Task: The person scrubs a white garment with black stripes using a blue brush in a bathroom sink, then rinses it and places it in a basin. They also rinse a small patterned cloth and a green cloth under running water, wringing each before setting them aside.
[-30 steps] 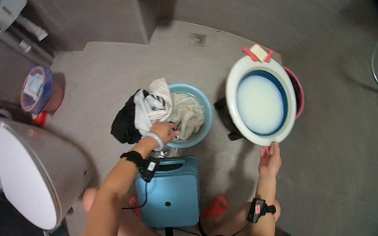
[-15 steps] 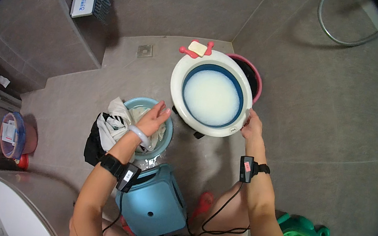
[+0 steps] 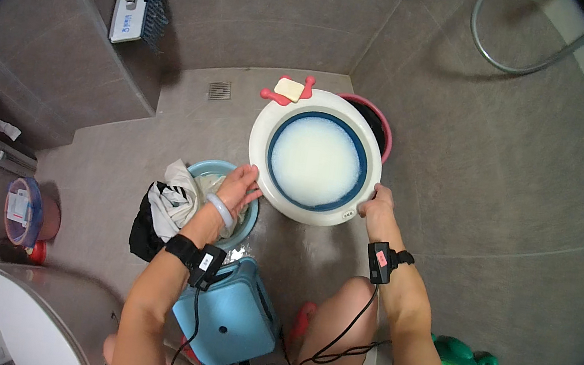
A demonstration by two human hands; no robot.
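Observation:
A round white basin (image 3: 263,130) with a dark blue inner wall holds cloudy, foamy white water (image 3: 316,162). My right hand (image 3: 378,208) grips its rim at the near right, fingers curled around the edge. At the near left, my left hand (image 3: 237,188) has its fingers and thumb at the same rim, closing on it; the fingertips are partly hidden. A cream soap bar (image 3: 288,90) lies on a red holder (image 3: 274,96) at the basin's far left edge. Below my left hand sits a light blue basin (image 3: 249,223) with wet pale cloth.
White and black clothes (image 3: 171,203) hang over the blue basin's left side. A pink-rimmed tub (image 3: 387,138) stands behind the white basin. Near me are a blue stool-like box (image 3: 224,319) and a green potty-like seat (image 3: 464,364). A mop (image 3: 130,7) leans at the far left.
My left hand has moved from above the blue basin to the white basin's rim. My right hand keeps its grip there. The white basin's black feet have gone out of sight. The view has shifted slightly.

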